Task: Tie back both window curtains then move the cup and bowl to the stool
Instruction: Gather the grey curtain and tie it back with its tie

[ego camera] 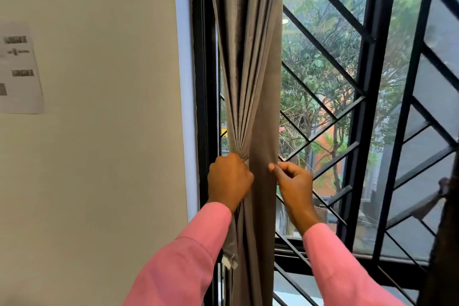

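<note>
Both hands on the grey curtain (pixel 248 82): left hand (pixel 229 177) clenched around its gathered folds, right hand (pixel 294 181) pinching its edge.

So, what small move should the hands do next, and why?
Probably the right hand should pull the curtain's loose right edge into the bunch. The left hand grips the gathered folds, but that edge hangs flat, only pinched, and no tie is visible.

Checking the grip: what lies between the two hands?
In the head view, a flat fold of the grey curtain lies between left hand and right hand.
</note>
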